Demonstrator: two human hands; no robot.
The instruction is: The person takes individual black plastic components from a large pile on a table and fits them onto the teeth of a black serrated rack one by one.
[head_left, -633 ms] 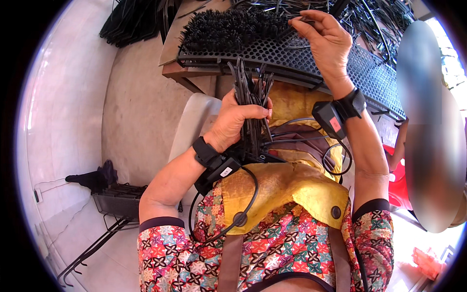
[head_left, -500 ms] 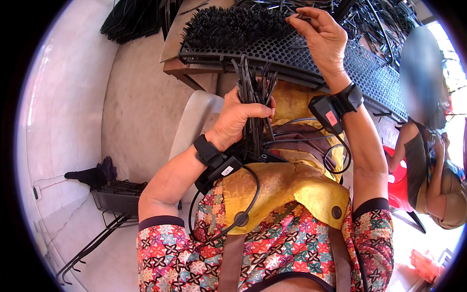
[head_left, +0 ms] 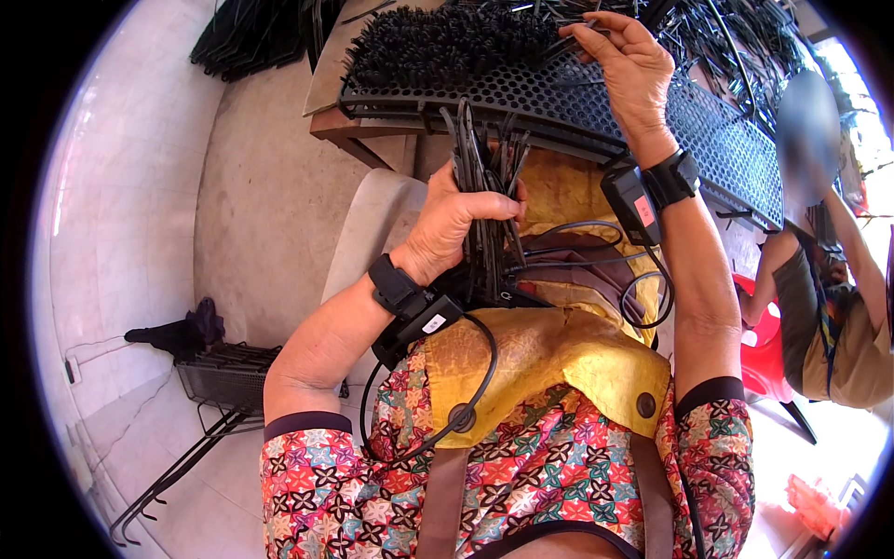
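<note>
change vs half a second ago: right hand (head_left: 638, 79) shifted a little to the right along the perforated tray (head_left: 717, 130), still up near the right end of the dense patch of upright black pieces (head_left: 438, 51). its thumb and index finger are pinched together, apparently on a thin black strip (head_left: 568, 43); piece is small and partly behind the fingers, so exact grip not clear.

left hand (head_left: 452, 219) basically unchanged: fingers clamped round a bundle of black strips (head_left: 478, 168), thumb across the front, bundle roughly upright above the lap, top ends fanned out, just in front of the tray edge. no visible gain or loss in the bundle, can't count strips.

meaning for the work: only a small reposition on the right side; my read is single-piece handling at the tray while the left hand just keeps the supply steady. pieces now sit in several spots: bundle in left fist, upright patch on the tray, loose heap of strips (head_left: 736, 47) beyond it on the worktop (head_left: 323, 88). can't tell whether the pinched piece touches the upright patch.

also changed: co-worker (head_left: 792, 289) at right has shifted posture, one forearm now raised; red seat (head_left: 764, 340) beside them. yellow apron (head_left: 503, 363) over wearer's front, about same.
</note>
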